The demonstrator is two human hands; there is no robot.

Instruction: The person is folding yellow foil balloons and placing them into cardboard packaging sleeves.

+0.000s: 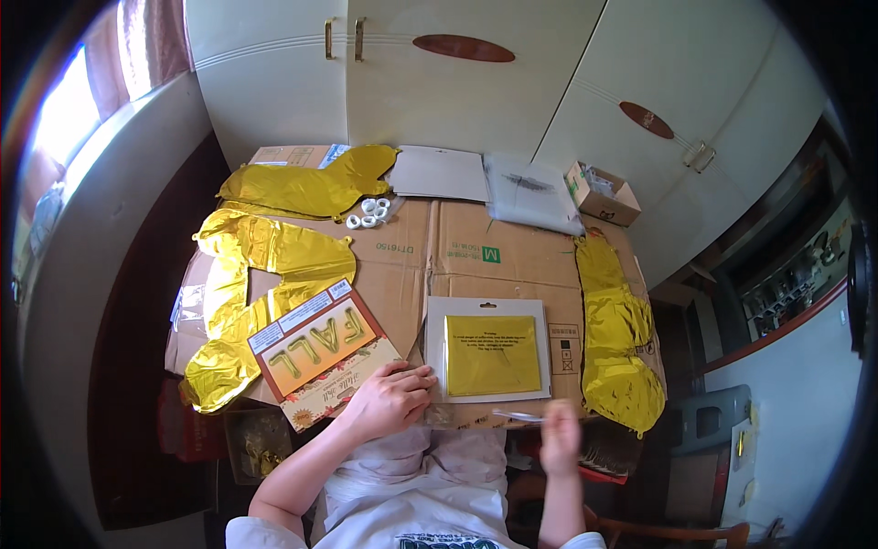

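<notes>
Right hand (560, 437) pinches a thin straw (518, 416) (long axis pointing left).

The flattened cardboard sheet (457, 252) carries gold foil balloons (274, 252), white rings (369, 212) and a packaged gold foil (489, 352) near its front edge.

Flattened cardboard box (476, 252) as work surface, gold foil balloons (293, 188) at left and right, small white tape rolls (370, 212) (clustered), open brown carton (604, 194), white cupboard doors (412, 82) behind.
</notes>
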